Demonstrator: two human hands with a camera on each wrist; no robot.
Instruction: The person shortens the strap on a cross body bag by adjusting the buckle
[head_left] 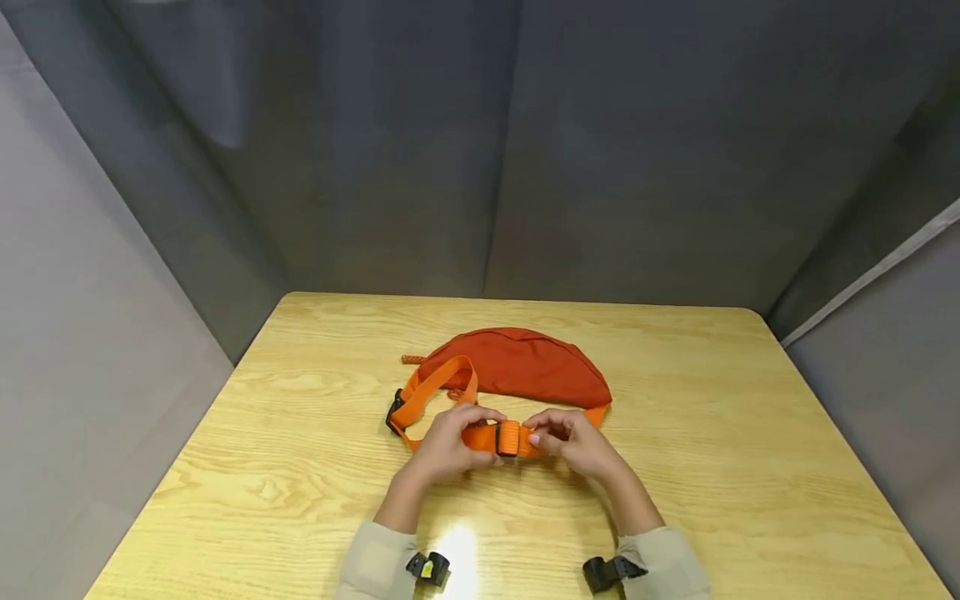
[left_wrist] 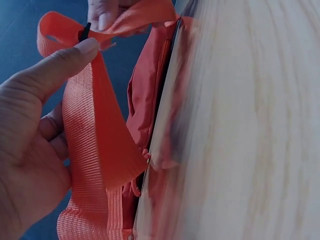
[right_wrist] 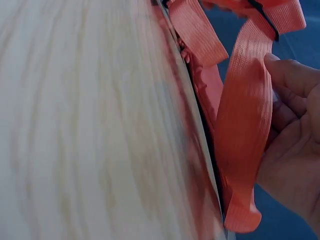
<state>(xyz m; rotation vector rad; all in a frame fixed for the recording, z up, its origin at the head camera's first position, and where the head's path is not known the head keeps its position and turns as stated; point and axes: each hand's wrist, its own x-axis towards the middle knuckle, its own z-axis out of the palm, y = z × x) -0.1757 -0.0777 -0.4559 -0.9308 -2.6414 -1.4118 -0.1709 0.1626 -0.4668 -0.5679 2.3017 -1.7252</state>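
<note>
A red-orange waist bag (head_left: 517, 362) lies on the table, its orange webbing strap (head_left: 525, 442) drawn toward me in front of it. My left hand (head_left: 448, 442) pinches the strap beside a black slider (head_left: 498, 440), thumb on the near edge and fingers on the far one. In the left wrist view, the thumb tip is right at the slider (left_wrist: 85, 32). Just right of it, my right hand (head_left: 581, 446) holds the strap between thumb and curled fingers. The webbing (right_wrist: 245, 95) hangs along that palm in the right wrist view. Short webbing loops stand out around the slider.
A black buckle (head_left: 394, 412) sits on the strap loop left of my left hand. A patterned cord pull (head_left: 413, 359) sticks out at the bag's left end. The wooden table (head_left: 720, 467) reaches back to a dark grey curtain (head_left: 637, 167), with light grey panels at both sides.
</note>
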